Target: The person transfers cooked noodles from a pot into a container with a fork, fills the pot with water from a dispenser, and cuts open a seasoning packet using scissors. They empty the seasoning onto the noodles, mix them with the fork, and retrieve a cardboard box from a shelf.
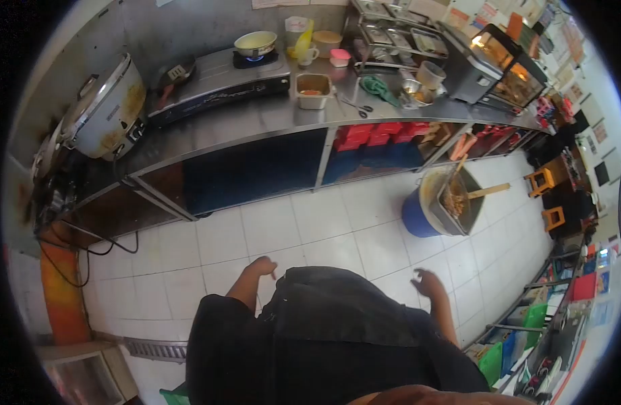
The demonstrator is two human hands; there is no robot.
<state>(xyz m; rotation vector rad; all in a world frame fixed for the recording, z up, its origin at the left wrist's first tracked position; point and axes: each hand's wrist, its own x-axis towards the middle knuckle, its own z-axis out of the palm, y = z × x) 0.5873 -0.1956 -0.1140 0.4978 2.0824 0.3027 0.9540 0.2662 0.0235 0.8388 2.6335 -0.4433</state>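
My left hand (262,266) hangs beside the front of my black apron, above the tiled floor. Its fingers are loosely bent and slightly apart, with nothing seen in them. On the other side, my right hand (428,282) hangs with curved, parted fingers and is also without any object. Nearest to it stands a blue bucket (416,214), with a metal pan (467,226) on top. Brown food and wooden-handled utensils are in that pan. Neither hand touches the bucket or the counter.
A steel counter (229,115) runs along the wall. On it are a large cooker (108,111), a lit stove (222,77) with a bowl-like pan (255,43), a metal container (313,101), scissors (359,106) and a glass-fronted warmer (506,61). Stools (541,182) stand far right.
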